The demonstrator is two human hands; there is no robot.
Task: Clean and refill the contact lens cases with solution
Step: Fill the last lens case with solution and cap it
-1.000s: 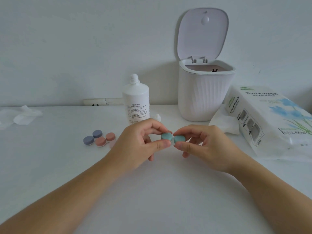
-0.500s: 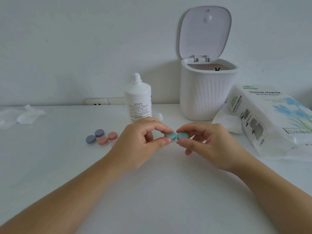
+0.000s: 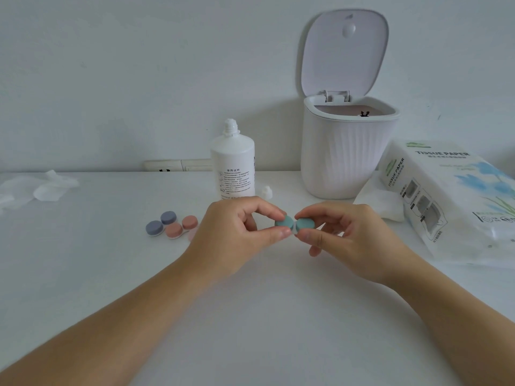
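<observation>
Teal lens case [image 3: 294,224] pinched at either cap by left hand [image 3: 237,232] and right hand [image 3: 345,238]: risks slipping mid-twist, spilling onto table [image 3: 250,316].

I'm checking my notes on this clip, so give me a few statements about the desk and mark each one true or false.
1. Both hands, left hand and right hand, pinch the green lens case. True.
2. The bin has its lid shut. False: the lid stands open.
3. The solution bottle has its cap on. False: the cap sits on the table beside it.
4. The blue case and the pink case lie on the table. True.
5. The tissue pack lies left of the bottle. False: it lies right of the bin.
</observation>
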